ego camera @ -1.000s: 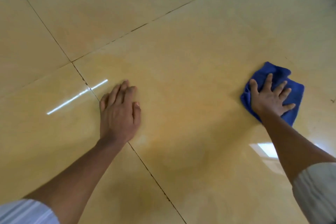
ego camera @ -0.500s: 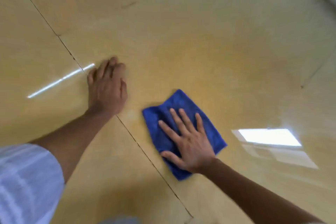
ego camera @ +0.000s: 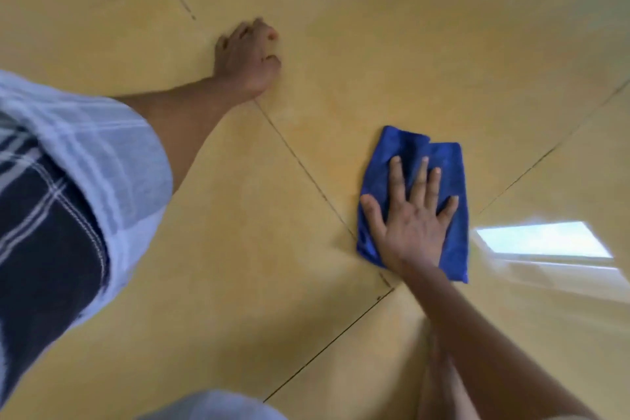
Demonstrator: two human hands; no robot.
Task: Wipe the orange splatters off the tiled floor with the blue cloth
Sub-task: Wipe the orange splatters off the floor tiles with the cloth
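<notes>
The blue cloth (ego camera: 443, 164) lies folded on the glossy beige tiled floor (ego camera: 409, 44), just right of a diagonal grout line. My right hand (ego camera: 409, 225) presses flat on the cloth with fingers spread, covering its lower middle. My left hand (ego camera: 247, 58) rests on the floor farther away and to the left, fingers bent, holding nothing. A faint orange haze (ego camera: 327, 133) tints the tile between the two hands; no distinct splatter shows in the blurred view.
Dark grout lines (ego camera: 300, 160) cross the floor and meet near my right wrist. A bright window reflection (ego camera: 542, 239) lies on the tile right of the cloth. My checked sleeve (ego camera: 68, 181) fills the left edge.
My right hand has slid the cloth to the right, away from my left hand and nearer me. The left hand stays braced but its fingers have curled. The view has swung.
</notes>
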